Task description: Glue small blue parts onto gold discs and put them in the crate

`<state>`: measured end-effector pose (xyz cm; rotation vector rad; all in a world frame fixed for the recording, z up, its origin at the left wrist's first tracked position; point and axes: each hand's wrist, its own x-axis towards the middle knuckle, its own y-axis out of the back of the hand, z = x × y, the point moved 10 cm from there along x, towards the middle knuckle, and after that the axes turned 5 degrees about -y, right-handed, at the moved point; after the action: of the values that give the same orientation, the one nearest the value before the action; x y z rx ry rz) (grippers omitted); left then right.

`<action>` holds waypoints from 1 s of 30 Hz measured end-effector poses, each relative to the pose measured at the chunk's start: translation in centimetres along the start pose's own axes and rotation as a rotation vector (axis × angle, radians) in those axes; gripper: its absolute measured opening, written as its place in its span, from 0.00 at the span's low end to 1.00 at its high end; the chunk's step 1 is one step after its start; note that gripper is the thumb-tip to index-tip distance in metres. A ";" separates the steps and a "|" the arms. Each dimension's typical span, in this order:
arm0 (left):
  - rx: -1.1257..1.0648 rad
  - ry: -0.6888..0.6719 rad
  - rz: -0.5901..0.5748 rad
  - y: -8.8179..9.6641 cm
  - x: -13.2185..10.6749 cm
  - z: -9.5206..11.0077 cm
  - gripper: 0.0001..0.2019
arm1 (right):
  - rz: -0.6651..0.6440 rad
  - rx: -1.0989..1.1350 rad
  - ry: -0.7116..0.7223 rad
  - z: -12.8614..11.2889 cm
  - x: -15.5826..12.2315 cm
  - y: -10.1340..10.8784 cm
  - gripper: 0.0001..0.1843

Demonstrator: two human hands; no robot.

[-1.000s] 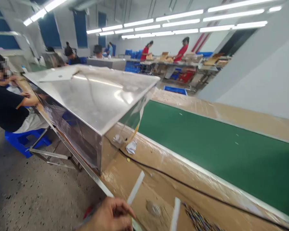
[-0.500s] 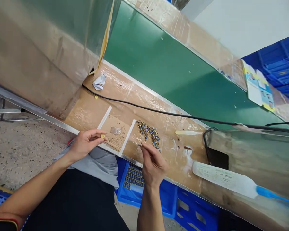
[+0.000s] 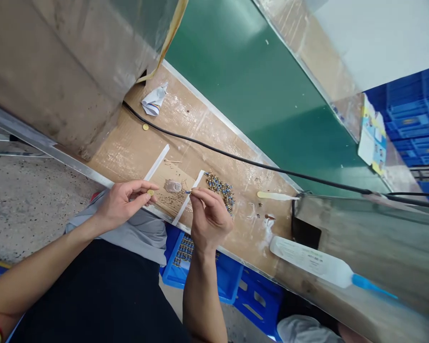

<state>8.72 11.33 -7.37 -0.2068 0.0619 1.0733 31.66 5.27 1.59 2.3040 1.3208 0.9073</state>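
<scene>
Above the tabletop (image 3: pixel 214 128), it's thumb and fingers at work: the left hand (image 3: pixel 123 202) pinches a yellow disc (image 3: pixel 150 192), the right hand (image 3: pixel 210 216) nips a small blue part (image 3: pixel 188 192) over a white strip (image 3: pixel 181 211), near the loose pile (image 3: pixel 221 190). Down below, neat rows (image 3: pixel 182 250) sit in the blue tray (image 3: pixel 228 285); those look finished, the pile looks left to do, and the pinched part, apart from the disc, seems midway.
</scene>
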 end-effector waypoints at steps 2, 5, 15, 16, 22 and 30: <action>-0.037 0.016 0.009 -0.1 0.0 -0.1 0.12 | -0.017 -0.034 0.030 -0.4 0.2 -0.5 0.06; -0.058 0.024 0.008 -0.2 0.0 0.1 0.07 | -0.029 -0.066 0.062 -0.8 0.4 -1.0 0.07; 0.033 -0.014 0.021 0.1 0.2 1.0 0.10 | -0.053 -0.091 0.118 -1.3 0.7 -2.0 0.09; 0.026 -0.006 0.018 0.1 0.2 0.9 0.10 | -0.056 -0.094 0.120 -1.4 0.7 -2.0 0.10; -0.079 0.037 0.006 -0.1 0.1 0.3 0.12 | -0.078 -0.129 0.139 -2.0 0.7 -2.1 0.10; -0.156 0.040 -0.006 -0.4 -0.1 -0.1 0.14 | -0.100 -0.174 0.127 -2.1 0.7 -2.0 0.10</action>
<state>9.05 11.06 -7.39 -0.3685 0.0134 1.0691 29.24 6.85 2.28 2.0609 1.3372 1.1047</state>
